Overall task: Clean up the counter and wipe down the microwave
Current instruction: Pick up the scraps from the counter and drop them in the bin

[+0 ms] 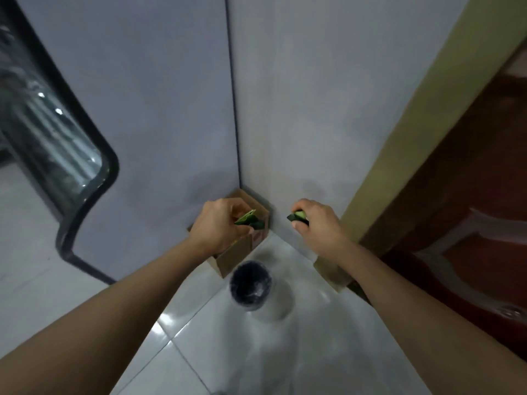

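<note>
Your left hand [218,223] grips a flat green piece with dark skin [248,219] above the open brown cardboard box [238,256] in the far corner where the two grey walls meet. Your right hand [315,222] closes on a second green piece with dark skin [299,215], to the right of the box. A round bin with a dark liner [250,283] stands on the white tiled floor [176,337], just near of the box, between your forearms. A reddish-brown wooden door [470,195] stands at the right.
</note>
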`<state>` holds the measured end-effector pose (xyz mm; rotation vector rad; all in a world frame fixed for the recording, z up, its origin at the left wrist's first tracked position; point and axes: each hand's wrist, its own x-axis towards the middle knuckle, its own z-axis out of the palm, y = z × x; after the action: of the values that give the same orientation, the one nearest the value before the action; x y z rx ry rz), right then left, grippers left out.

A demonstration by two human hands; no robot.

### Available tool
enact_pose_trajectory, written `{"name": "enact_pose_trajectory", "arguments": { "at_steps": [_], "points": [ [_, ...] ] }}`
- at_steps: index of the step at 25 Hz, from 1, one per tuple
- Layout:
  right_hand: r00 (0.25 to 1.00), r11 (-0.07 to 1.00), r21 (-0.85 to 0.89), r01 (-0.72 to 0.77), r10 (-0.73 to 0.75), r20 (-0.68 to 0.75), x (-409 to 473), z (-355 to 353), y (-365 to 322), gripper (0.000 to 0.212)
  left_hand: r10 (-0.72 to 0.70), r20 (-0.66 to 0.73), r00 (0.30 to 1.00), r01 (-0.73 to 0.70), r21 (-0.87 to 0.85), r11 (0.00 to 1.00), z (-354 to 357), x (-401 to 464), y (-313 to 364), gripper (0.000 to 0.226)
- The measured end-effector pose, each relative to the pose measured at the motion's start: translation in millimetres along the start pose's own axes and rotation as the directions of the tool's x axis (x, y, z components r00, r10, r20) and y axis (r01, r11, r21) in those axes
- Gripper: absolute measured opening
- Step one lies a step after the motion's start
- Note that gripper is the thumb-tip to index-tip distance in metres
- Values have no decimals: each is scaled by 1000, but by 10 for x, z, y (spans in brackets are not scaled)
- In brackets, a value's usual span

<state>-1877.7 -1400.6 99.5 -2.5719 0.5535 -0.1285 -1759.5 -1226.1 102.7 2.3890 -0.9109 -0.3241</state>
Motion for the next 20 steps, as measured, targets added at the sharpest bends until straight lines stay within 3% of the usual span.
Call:
{"name": "enact_pose_trajectory", "arguments": {
  "at_steps": [5,13,20],
  "points": [
    [989,991,64,115,-120,80,250,173,-59,23,-178,-29,984,178,-14,984,73,-14,-136,29],
    [975,983,100,155,-168,143,609,402,-128,27,-256,-98,962,248,-84,965,162,150,-374,32],
    [913,959,127,255,-282,296,1087,608,151,25,-363,-161,918,350,-101,931,549,341,-429,29]
  ]
}}
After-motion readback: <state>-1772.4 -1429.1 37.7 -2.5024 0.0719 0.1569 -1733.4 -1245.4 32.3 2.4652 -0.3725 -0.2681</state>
